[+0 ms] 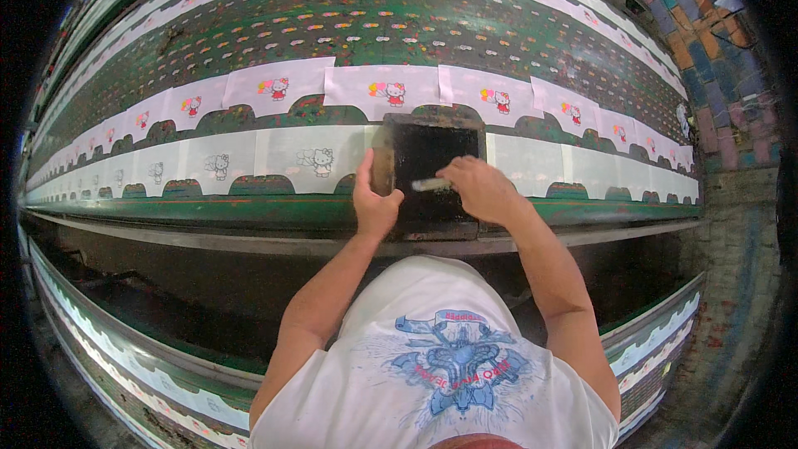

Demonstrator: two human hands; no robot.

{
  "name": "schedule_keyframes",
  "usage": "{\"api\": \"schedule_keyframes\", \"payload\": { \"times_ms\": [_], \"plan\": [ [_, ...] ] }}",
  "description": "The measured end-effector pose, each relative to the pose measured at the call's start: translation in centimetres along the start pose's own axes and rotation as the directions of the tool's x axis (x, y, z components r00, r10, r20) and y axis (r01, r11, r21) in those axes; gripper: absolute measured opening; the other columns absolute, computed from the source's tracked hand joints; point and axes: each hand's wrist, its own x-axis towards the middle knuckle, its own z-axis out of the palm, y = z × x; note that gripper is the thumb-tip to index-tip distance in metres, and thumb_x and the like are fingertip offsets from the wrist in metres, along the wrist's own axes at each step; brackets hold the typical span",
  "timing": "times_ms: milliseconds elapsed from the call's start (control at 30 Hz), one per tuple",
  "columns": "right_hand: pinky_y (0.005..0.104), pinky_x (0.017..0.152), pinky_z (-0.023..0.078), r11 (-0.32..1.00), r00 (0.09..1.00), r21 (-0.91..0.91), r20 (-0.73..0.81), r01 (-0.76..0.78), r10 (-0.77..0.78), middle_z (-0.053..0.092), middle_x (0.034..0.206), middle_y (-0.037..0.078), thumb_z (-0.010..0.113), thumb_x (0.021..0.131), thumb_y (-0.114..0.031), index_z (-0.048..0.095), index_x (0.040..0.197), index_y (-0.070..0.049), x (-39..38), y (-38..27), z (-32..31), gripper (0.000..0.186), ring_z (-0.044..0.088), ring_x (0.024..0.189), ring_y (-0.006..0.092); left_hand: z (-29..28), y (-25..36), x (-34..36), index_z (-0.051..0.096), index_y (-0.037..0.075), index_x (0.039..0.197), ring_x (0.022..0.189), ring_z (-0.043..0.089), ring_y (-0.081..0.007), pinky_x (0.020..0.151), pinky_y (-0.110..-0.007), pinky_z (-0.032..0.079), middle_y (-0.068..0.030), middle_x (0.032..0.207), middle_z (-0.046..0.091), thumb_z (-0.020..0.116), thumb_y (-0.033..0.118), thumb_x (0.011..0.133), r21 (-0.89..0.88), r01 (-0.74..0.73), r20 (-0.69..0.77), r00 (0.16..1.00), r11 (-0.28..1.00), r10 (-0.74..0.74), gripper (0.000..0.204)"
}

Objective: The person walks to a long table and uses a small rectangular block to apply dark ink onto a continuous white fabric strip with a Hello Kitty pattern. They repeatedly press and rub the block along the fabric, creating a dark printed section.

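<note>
In front of me a dark rectangular screen-printing frame [435, 144] lies over the nearest row of white cut fabric pieces. My left hand [376, 206] is closed around the frame's left side, against a tan, wood-like strip [382, 169]. My right hand [480, 189] is above the dark screen, its fingers closed on a pale, short stick-like tool [431, 185]; its exact kind is blurred. To the left of the frame, a fabric piece [316, 150] carries a thin outline of a cartoon cat. Pieces right of the frame [524, 158] look plain.
A farther row of fabric [386, 91] bears coloured cat prints. The long green table [249, 206] has a raised front edge [274, 231]. Behind me runs another table with fabric [166, 387]. A brick-paved floor [731, 100] lies at the right.
</note>
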Motion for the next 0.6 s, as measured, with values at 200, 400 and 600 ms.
{"api": "schedule_keyframes", "payload": {
  "times_ms": [200, 400, 600],
  "plan": [
    [0.0552, 0.101, 0.059, 0.999, 0.986, 0.014, -0.163, -0.042, 0.043, 0.077, 0.120, 0.021, 0.066, 0.095, 0.005, 0.077, 0.131, -0.001, 6.1, 4.0, -0.1, 0.038, 0.072, 0.116, 0.0455, -1.0, -1.1, 0.9, 0.045, -0.003, 0.172, 0.153, 0.058, -0.0327, 0.129, -0.044, 0.044, -0.0247, 0.165, 0.059, 0.079, -0.003, 0.095, -0.095, 0.052, 0.031, 0.998, 0.994, -0.050, 0.084],
    [0.0561, 0.101, 0.058, 0.997, 0.970, 0.018, -0.228, -0.078, 0.080, 0.078, 0.121, 0.020, 0.064, 0.093, 0.008, 0.078, 0.133, -0.005, 6.0, 3.3, 1.4, 0.044, 0.072, 0.114, 0.0456, -2.0, 0.0, 1.8, 0.047, -0.006, 0.168, 0.153, 0.059, -0.0322, 0.129, -0.045, 0.045, -0.0253, 0.164, 0.059, 0.078, -0.005, 0.096, -0.080, 0.084, 0.110, 0.991, 0.993, -0.075, 0.079],
    [0.0522, 0.105, 0.053, 0.997, 0.974, -0.028, -0.216, -0.075, 0.068, 0.077, 0.122, 0.016, 0.066, 0.086, 0.008, 0.079, 0.134, -0.008, 1.2, -1.4, 3.7, 0.052, 0.069, 0.115, 0.0405, -2.1, 0.0, 1.4, 0.046, -0.006, 0.169, 0.149, 0.061, -0.0303, 0.127, -0.044, 0.047, -0.0238, 0.162, 0.061, 0.078, -0.007, 0.096, -0.098, 0.078, 0.109, 0.992, 0.992, -0.068, 0.079]
  ]
}}
